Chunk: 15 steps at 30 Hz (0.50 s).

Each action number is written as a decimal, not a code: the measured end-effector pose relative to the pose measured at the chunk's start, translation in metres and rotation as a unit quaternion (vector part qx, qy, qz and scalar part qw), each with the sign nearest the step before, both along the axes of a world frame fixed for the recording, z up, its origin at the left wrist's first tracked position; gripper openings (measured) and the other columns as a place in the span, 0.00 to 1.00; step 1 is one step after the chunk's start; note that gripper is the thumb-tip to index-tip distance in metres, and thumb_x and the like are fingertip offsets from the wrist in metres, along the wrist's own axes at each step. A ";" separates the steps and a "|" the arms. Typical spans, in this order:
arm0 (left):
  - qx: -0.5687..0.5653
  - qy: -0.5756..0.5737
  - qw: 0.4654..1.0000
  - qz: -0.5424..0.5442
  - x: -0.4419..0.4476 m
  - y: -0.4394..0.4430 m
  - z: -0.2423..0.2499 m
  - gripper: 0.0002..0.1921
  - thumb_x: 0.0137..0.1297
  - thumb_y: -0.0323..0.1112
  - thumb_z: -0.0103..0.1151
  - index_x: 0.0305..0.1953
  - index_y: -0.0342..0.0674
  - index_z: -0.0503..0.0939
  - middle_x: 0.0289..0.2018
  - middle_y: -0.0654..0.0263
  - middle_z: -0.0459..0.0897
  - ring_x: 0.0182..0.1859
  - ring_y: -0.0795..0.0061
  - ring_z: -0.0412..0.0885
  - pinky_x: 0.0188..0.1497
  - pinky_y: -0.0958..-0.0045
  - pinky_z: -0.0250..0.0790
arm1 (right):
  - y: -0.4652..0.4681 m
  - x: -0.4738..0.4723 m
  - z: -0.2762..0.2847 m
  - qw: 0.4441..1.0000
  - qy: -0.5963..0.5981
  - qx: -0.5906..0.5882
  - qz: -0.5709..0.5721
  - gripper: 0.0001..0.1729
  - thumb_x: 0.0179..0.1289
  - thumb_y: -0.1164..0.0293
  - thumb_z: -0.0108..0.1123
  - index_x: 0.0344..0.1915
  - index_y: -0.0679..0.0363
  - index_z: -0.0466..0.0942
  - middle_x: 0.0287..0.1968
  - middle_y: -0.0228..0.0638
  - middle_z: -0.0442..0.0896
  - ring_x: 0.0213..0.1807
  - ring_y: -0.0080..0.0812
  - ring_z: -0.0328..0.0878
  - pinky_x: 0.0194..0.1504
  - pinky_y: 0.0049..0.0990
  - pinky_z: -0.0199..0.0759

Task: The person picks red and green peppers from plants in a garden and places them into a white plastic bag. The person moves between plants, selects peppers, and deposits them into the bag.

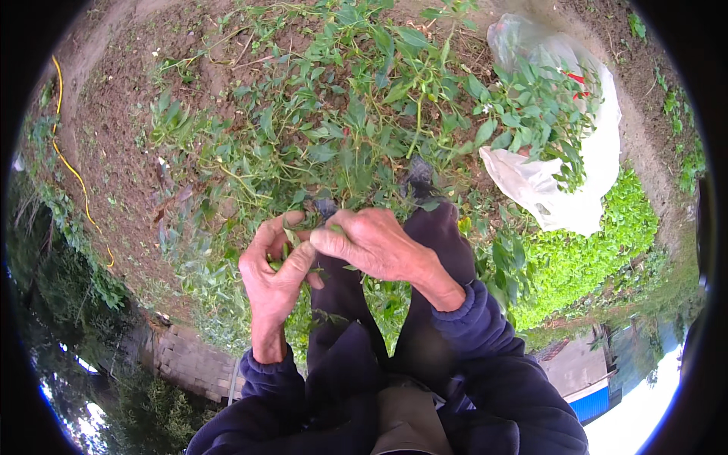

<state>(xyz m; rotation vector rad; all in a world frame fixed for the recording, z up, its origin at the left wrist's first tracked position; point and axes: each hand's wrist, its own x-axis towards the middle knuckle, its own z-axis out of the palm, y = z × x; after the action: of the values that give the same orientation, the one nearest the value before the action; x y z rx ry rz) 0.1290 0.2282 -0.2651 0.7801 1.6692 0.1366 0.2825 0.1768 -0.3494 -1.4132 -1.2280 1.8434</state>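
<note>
My left hand (276,273) is cupped around several small green peppers (276,265), with its thumb and fingertips pinching a leafy sprig (291,234). Right beside it, the thumb and bent fingers of my right hand (378,244) close on a small green piece (336,228), perhaps a pepper or a stem; the fingers partly hide it. Both hands meet above my dark trousers (438,233). In front of them spread leafy pepper plants (321,152), many sprawling low, and a green pepper (430,96) hangs among the leaves.
A white plastic bag (606,136) lies at the right, with a leafy branch (526,114) over it and red peppers (577,78) showing. My dark shoes (421,170) stand among the plants. A bright green bed (591,261) grows behind right; a yellow hose or cord (71,168) runs left.
</note>
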 end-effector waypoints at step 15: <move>0.008 -0.066 0.992 -0.104 0.052 -0.053 0.030 0.19 0.64 0.27 0.59 0.54 0.27 0.72 0.29 0.65 0.78 0.25 0.81 0.78 0.19 0.80 0.69 | -0.070 0.033 0.090 0.883 0.156 -0.410 -0.165 0.19 0.70 0.61 0.56 0.25 0.61 0.77 0.14 0.24 0.69 0.12 0.15 0.62 0.12 0.20 0.60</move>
<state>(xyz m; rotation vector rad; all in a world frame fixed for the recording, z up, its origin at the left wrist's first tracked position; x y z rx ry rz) 0.1812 0.1752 -0.2356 0.9311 1.4552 0.0543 0.3159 0.1072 -0.2595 -1.4928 0.0116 2.3111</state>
